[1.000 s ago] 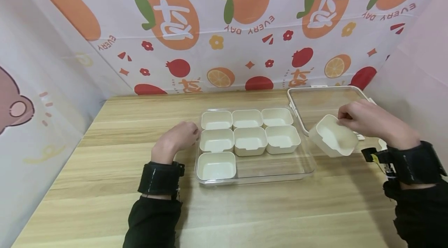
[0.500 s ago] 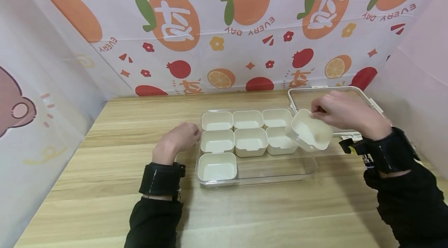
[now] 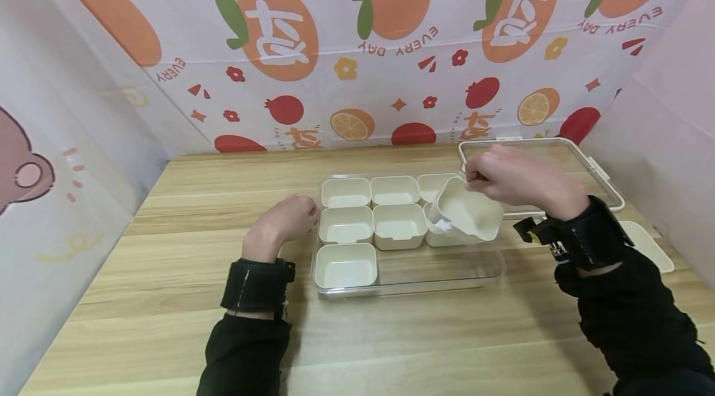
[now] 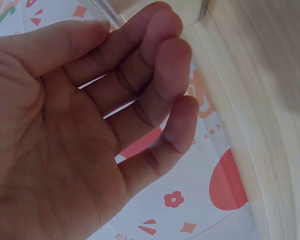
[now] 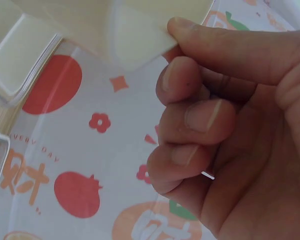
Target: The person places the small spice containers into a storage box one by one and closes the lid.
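A clear box (image 3: 413,286) on the wooden table holds several cream cups in rows; one is the front-left cup (image 3: 346,265). My right hand (image 3: 516,179) pinches the rim of another cream cup (image 3: 472,210), which is tilted over the middle row's right cup (image 3: 438,238) and partly hides it. In the right wrist view, thumb and index finger hold the thin rim of this cup (image 5: 140,35). Beside the box's left wall my left hand (image 3: 287,225) rests, its fingers (image 4: 172,65) loosely curled around nothing; whether it touches the wall I cannot tell.
A clear lid with a white frame (image 3: 606,188) lies behind and right of the box. A flat cream piece (image 3: 648,247) lies on the table (image 3: 167,297) at the right. A fruit-print cloth (image 3: 335,30) hangs behind.
My right hand has moved left with the tilted cup, from beside the box to over the middle row's right cup. The flat cream piece at the right has come into view. My left hand stays put.
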Motion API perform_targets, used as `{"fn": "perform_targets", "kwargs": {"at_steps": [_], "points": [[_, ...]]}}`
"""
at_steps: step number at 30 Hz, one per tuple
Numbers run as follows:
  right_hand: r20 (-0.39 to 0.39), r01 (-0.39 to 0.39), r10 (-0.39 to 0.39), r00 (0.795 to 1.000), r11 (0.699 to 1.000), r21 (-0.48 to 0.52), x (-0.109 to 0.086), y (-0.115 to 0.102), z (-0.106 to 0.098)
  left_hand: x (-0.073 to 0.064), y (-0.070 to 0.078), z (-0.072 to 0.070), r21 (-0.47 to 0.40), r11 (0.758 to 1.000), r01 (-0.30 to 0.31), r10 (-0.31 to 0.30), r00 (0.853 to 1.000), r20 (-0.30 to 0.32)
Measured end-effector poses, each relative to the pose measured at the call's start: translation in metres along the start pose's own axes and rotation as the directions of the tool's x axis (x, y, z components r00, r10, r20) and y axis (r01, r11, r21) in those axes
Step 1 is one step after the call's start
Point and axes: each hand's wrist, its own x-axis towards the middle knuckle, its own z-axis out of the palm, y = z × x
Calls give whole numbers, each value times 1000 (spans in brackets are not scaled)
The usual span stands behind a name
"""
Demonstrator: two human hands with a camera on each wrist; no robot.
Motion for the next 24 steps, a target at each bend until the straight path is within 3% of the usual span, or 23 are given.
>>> {"fn": "perform_targets", "kwargs": {"at_steps": [14, 24], "points": [[33, 108, -108, 994, 994, 2, 27, -28, 16, 1, 0, 0, -9, 1000, 3, -3, 1000, 1], [43, 232, -230, 972, 972, -40, 40, -38, 35, 2, 1, 0, -1, 1000, 22, -22, 1000, 13]]}}
